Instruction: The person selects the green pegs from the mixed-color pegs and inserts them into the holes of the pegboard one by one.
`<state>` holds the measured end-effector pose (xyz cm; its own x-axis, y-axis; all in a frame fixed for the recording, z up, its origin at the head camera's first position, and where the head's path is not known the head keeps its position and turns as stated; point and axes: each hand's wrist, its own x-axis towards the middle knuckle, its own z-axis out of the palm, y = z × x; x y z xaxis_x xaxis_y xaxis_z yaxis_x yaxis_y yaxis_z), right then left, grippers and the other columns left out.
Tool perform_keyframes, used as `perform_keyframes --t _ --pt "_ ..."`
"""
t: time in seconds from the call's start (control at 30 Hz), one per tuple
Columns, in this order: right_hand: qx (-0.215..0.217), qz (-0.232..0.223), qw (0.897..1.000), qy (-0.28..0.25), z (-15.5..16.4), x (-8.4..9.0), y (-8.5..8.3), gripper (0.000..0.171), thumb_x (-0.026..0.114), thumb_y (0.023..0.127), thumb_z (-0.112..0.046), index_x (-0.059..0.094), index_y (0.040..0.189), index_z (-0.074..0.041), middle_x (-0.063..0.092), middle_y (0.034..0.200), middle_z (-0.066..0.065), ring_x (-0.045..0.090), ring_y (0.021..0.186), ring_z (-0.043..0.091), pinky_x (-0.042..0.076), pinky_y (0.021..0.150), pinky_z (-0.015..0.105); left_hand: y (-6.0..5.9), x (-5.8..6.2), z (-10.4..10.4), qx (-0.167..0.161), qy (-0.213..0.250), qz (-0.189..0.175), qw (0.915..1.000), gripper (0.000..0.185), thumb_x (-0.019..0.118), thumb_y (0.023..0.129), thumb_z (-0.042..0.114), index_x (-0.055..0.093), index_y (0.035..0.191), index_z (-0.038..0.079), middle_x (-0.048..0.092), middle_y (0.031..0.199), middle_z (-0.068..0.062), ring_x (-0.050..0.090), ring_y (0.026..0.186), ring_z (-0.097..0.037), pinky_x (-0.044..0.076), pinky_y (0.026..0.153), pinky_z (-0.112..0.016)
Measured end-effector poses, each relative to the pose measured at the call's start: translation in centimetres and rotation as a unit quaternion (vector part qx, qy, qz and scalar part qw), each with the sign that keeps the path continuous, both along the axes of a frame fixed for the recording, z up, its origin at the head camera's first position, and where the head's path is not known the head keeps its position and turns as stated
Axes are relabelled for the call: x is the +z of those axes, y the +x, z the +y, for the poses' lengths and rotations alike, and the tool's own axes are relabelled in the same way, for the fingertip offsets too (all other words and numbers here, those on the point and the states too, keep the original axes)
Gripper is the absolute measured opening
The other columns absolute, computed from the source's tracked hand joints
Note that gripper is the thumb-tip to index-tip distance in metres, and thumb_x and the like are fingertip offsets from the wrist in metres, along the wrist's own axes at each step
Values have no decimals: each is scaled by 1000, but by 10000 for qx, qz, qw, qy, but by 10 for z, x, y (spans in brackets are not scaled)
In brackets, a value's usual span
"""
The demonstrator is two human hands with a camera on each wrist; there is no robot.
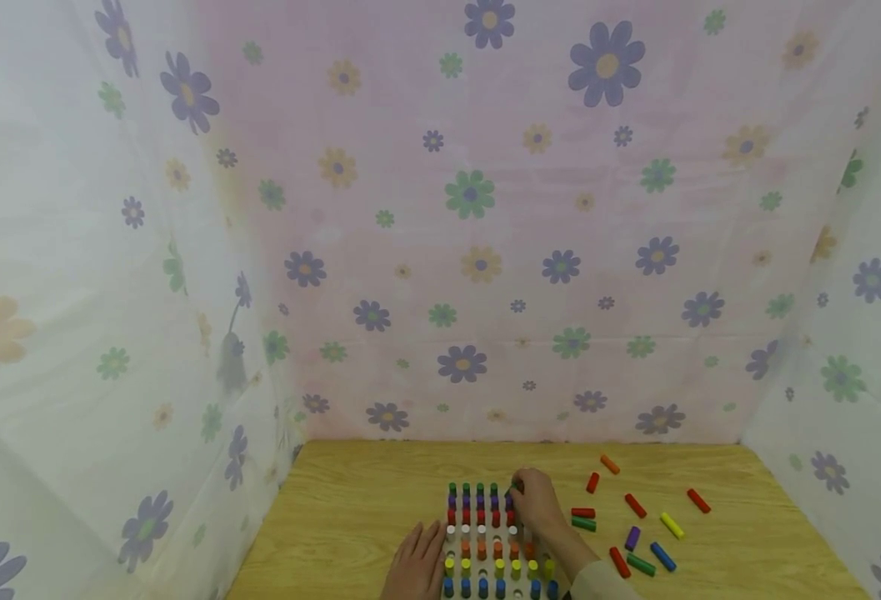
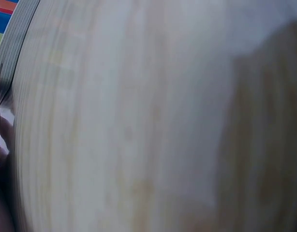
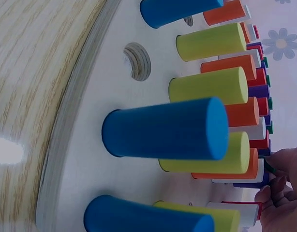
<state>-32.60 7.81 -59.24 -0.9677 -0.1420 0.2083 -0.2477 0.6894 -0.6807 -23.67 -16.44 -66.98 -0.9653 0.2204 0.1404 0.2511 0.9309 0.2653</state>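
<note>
A white wooden pegboard (image 1: 485, 575) full of upright pegs sits on the light wooden table (image 1: 350, 517). Loose cylindrical pegs (image 1: 635, 533) lie scattered to its right.

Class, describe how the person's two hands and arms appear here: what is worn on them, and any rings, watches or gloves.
Both the left hand and the right hand are bare: no gloves, and no rings or watch can be made out. A light beige sleeve covers the right forearm up to the wrist. The left arm is out of view, so its clothing cannot be told.
</note>
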Motion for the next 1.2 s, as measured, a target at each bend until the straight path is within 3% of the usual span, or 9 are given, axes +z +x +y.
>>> perform_keyframes --t 0.4,0.6,0.8,0.93,1.03,1.2 --pt "53 -1 9999 -102 1 -2 -2 14 67 94 2 74 104 9 71 95 13 67 86 26 61 75 46 1 2 0 0 22 10 10000 53 32 112 44 54 150 15 56 149 -5 47 140 -36 41 114 -53" --pt "194 -192 9996 84 -1 -4 -8 15 67 95 1 74 107 8 73 101 16 69 93 30 61 80 48 1 2 0 -33 -78 114 9999 55 29 113 46 55 150 15 57 148 -6 48 139 -36 42 114 -52" --pt "308 -265 9988 262 -1 -4 -9 14 68 95 0 75 106 7 73 100 15 69 92 30 61 79 47 2 4 1 -21 -150 -25 9999 64 19 112 52 54 151 15 56 149 -6 47 140 -36 41 115 -51" --pt "266 -354 9988 199 -1 -4 -10 16 68 96 -1 75 108 7 73 104 17 69 97 32 61 83 50 3 5 1 -7 -110 -14 9999 60 24 112 49 54 150 15 57 149 -6 47 140 -36 40 116 -51" --pt "216 -326 9992 23 -1 -5 -10 17 68 95 -1 74 109 7 72 102 15 68 92 29 61 79 48 2 4 2 17 -97 -1 10000 54 31 112 46 55 150 15 57 148 -6 47 140 -35 41 115 -51" --pt "240 -183 9993 -207 2 -8 -8 18 67 96 -2 73 111 6 69 93 9 63 81 18 58 64 34 0 1 1 18 -99 64 9999 53 32 112 45 55 150 15 57 148 -6 47 140 -36 42 114 -53"
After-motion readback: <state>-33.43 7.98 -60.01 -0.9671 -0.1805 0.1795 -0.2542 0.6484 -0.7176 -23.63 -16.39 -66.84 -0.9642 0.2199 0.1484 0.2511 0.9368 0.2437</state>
